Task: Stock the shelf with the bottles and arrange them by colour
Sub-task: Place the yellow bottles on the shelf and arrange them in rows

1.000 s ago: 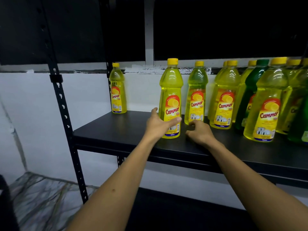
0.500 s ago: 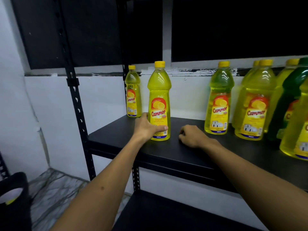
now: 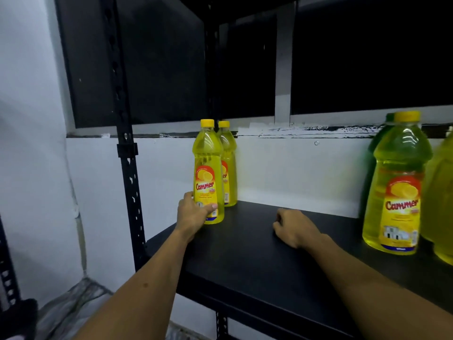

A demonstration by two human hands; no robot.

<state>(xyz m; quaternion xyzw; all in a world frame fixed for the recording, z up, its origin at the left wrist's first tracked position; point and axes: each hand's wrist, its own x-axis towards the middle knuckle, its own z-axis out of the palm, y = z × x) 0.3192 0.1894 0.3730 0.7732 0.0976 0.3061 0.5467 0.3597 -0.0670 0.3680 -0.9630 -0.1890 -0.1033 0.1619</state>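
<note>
Left hand wrapped round yellow bottle base; right hand loosely curled, parked on shelf. Bottle best kept upright, snugged beside rear yellow one, label faced front.

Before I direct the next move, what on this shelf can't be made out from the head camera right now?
- Rear yellow bottle: label mostly hidden by the front yellow bottle that the left hand grips.
- Green bottle: mostly hidden behind the large yellow bottle.
- Bottle at the right edge: cut off by the frame.
- Right hand: fingers curled under, so contents cannot be told.
</note>
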